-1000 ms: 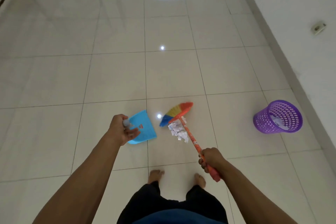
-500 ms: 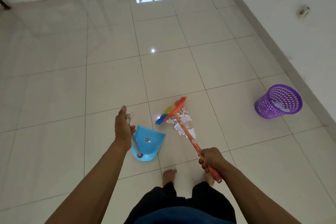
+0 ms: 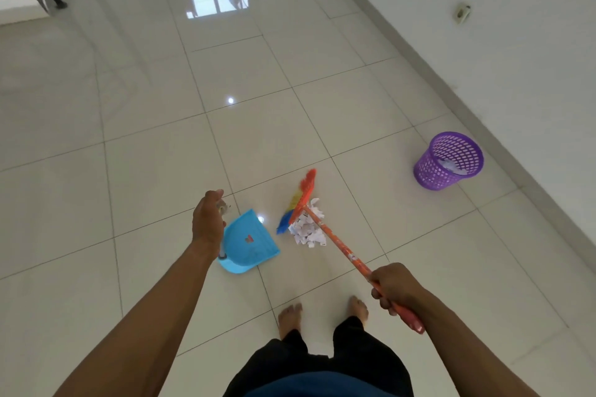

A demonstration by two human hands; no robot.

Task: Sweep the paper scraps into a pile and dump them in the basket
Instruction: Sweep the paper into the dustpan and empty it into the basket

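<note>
so our left hand is wrapped round the top of the blue dustpan handle, with the pan down on the tiled floor just left of the paper scraps. our right hand is clamped on the orange broom handle, bristles touching the pile's far side. the purple basket stands well off right near the wall, with some paper in it.

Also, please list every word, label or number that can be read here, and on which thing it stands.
No text here can be read.
Blue dustpan: a small red mark, too blurred to read.
Broom: small printed marks on its orange handle, too small to read.
</note>
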